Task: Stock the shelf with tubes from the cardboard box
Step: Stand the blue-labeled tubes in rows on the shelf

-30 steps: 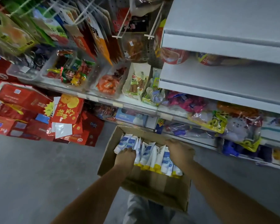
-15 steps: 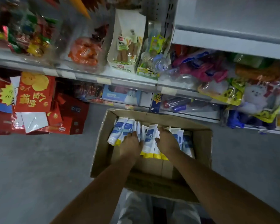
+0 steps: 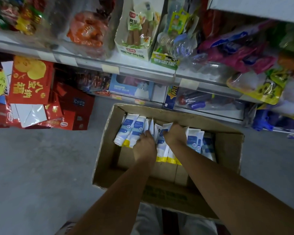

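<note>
View from above, down a person's two bare forearms into an open cardboard box (image 3: pixel 102 146). The box sits on the grey floor (image 3: pixel 41 167) in front of a shop shelf (image 3: pixel 139 72). White tubes (image 3: pixel 126 131) with blue labels and yellow caps stand in a row along the far side of the box. Their crimped ends point up and they lean on one another. The near half of the box shows bare cardboard.

The left hand (image 3: pixel 145 146) has its fingers curled down between tubes left of the middle. Whether they close round one cannot be told. The right hand (image 3: pixel 175 135), just beside it, has its fingers curled over the crimped tops of the middle tubes and grips a bunch.

The step in hand looks like gathering a handful to lift out. It would go best with a few neighbouring tubes pressed together between both hands. Holding them by the bodies would be firmer than by the thin crimped ends. They should come straight up so the loose ones alongside do not topple.

The fingertips of both hands are buried among the tubes. The tubes overlap too much to count, and their labels are too small to read. No free spot for them on the shelf is visible. The shelf is crowded with snack packs (image 3: pixel 136 31) and bagged goods, blurred toward the top edge.
</note>
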Tool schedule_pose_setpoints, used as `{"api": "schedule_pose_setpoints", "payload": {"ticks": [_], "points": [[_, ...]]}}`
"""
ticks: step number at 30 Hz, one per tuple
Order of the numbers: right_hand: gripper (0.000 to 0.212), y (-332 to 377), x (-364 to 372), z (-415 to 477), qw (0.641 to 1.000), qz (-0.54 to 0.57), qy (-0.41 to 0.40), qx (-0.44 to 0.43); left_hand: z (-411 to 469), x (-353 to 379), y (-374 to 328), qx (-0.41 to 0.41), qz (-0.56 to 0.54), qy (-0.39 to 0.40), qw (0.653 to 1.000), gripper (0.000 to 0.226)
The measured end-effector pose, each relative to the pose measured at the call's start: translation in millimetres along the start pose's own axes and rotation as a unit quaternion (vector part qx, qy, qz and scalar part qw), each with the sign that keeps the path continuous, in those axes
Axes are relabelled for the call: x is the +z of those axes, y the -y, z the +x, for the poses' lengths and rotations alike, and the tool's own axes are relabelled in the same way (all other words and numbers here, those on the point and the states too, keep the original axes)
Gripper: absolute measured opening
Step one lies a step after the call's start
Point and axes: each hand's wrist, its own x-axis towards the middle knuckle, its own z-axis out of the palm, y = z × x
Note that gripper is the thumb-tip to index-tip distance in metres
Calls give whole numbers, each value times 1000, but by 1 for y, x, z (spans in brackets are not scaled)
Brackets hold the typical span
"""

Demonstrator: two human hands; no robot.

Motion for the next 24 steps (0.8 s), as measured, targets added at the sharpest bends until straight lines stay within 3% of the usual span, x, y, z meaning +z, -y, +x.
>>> {"api": "schedule_pose_setpoints", "payload": {"ticks": [9, 15, 24], "points": [[36, 2, 6, 6, 1000, 21, -15, 7, 4, -5, -1, -29, -88, 25, 995, 57], [33, 1, 6, -13, 991, 130, 11, -22, 3, -16, 13, -53, -136, 59, 988, 56], [26, -8, -65, -57, 975, 194, 43, -103, -40, -43, 40, -6, -283, 82, 955, 64]]}}
